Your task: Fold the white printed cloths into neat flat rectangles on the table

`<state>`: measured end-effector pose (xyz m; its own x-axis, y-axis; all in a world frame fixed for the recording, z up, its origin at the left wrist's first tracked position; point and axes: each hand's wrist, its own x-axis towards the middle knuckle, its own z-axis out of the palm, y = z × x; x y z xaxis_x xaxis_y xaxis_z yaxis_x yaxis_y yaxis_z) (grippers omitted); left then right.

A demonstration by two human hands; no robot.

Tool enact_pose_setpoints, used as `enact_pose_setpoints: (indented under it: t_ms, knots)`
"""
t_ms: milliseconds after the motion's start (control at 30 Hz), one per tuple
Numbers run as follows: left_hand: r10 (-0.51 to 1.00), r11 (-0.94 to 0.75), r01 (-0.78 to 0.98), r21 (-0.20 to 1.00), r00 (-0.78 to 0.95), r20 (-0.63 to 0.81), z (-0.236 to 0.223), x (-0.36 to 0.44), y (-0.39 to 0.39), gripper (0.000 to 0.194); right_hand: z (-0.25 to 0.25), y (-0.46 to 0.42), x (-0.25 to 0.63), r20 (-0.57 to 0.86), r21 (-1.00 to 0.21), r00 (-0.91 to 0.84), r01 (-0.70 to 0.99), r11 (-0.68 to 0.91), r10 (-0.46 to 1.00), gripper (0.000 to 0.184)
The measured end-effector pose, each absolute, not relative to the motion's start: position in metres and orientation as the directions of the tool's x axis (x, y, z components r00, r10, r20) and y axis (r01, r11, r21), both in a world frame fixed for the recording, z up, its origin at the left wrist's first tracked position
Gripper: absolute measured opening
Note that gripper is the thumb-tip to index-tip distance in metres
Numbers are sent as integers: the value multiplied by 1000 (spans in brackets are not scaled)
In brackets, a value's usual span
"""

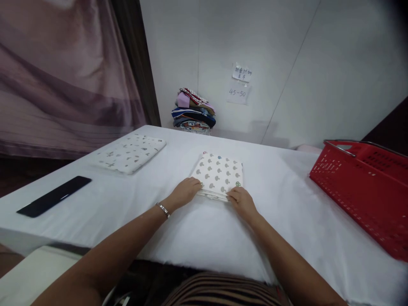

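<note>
A folded white cloth with a grey mushroom print [219, 173] lies in the middle of the white table [280, 191]. My left hand [185, 192] is curled at its near left corner, with the fingers gripping the cloth's edge. At the near right corner my right hand [241, 200] pinches the edge the same way. A silver bracelet is on my left wrist.
A second folded printed cloth [130, 153] lies at the far left. A long black object [54, 196] rests near the left edge. A red plastic basket [366, 187] stands at the right. A pile of folded clothes [194, 111] sits against the back wall under paper notes [239, 84].
</note>
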<state>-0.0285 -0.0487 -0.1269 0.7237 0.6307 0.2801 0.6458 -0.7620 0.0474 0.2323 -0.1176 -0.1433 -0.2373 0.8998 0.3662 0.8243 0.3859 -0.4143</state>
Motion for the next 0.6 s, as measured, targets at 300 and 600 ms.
enact_pose_setpoints:
  t_ms: [300,600]
  knots:
    - [563,-809,585,-63,801,201,-97,-29,-56,18,-111,-122,214,279,-136,-362,902,410,889,24]
    - [587,-748,638,-183,765,264,-110,-32,-52,14,-128,-118,219,443,-39,-433,865,500,785,30]
